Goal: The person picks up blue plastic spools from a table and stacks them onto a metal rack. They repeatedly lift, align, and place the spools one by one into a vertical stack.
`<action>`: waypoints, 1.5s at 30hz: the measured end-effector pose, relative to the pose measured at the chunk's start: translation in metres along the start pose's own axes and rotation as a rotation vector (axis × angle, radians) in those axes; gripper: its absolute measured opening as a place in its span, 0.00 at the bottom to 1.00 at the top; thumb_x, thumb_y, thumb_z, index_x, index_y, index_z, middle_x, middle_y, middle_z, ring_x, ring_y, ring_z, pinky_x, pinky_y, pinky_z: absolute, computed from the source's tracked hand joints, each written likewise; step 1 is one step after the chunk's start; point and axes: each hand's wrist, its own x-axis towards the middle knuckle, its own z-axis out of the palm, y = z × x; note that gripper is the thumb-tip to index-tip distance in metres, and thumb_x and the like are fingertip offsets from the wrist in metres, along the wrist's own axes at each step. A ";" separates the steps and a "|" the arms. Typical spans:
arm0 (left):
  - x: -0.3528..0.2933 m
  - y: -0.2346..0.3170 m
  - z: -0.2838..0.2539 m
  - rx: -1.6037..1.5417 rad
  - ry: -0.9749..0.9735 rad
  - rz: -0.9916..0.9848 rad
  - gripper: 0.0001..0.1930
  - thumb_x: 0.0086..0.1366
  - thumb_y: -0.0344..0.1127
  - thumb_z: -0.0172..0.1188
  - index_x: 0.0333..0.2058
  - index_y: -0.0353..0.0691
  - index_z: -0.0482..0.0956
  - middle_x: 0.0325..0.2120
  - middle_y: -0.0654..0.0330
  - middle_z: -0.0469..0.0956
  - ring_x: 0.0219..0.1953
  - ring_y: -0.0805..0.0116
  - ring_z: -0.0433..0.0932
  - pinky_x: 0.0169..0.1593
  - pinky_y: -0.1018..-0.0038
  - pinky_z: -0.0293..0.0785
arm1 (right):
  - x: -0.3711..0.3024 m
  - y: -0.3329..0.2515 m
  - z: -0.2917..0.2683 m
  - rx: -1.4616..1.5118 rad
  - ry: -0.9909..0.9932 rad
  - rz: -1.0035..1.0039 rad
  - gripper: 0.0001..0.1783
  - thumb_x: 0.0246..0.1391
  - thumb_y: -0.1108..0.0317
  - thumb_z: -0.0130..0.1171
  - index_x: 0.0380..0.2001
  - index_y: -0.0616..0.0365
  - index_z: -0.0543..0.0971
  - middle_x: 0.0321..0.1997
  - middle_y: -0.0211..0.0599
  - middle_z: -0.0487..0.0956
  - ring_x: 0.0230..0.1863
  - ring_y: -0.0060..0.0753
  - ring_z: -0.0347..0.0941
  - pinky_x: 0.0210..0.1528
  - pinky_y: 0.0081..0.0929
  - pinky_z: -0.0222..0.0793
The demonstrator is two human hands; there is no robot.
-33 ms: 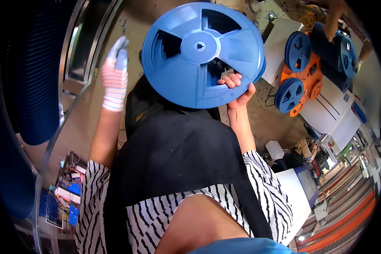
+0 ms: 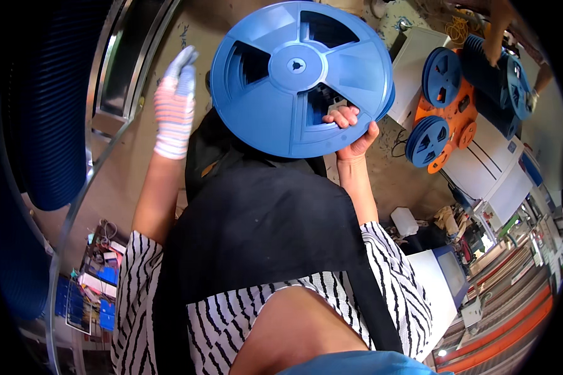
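A large blue plastic reel (image 2: pixel 244 115) with cut-out windows and a small centre hole is held up in front of my black apron. My bare right hand (image 2: pixel 350 128) grips it at the lower right, with fingers through a window and thumb at the rim. More blue edge shows behind it on the right, so several reels may be stacked; I cannot tell how many. To the left of the reel, apart from it, my left hand (image 2: pixel 175 103) is raised in a striped glove. Its fingers are stretched out and hold nothing.
Dark blue ribbed rows (image 2: pixel 50 112) stand behind a metal frame (image 2: pixel 84 187) on the left. At the right, blue reels (image 2: pixel 428 140) rest by an orange plate (image 2: pixel 447 112), where another person's hand (image 2: pixel 493 53) touches a reel stack. Cluttered parts (image 2: pixel 100 275) lie lower left.
My left hand has shifted slightly up and to the right. The reel in my right hand has risen a little. At the far right, the other person's hands have moved slightly.
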 end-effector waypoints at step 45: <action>-0.088 -0.018 -0.003 -1.638 -0.362 -0.197 0.39 0.56 0.49 0.65 0.61 0.36 0.61 0.52 0.48 0.68 0.49 0.58 0.71 0.66 0.61 0.57 | -0.022 -0.078 0.017 -0.219 -0.160 0.051 0.20 0.40 0.52 0.67 0.29 0.50 0.70 0.20 0.20 0.68 0.24 0.21 0.65 0.40 0.28 0.63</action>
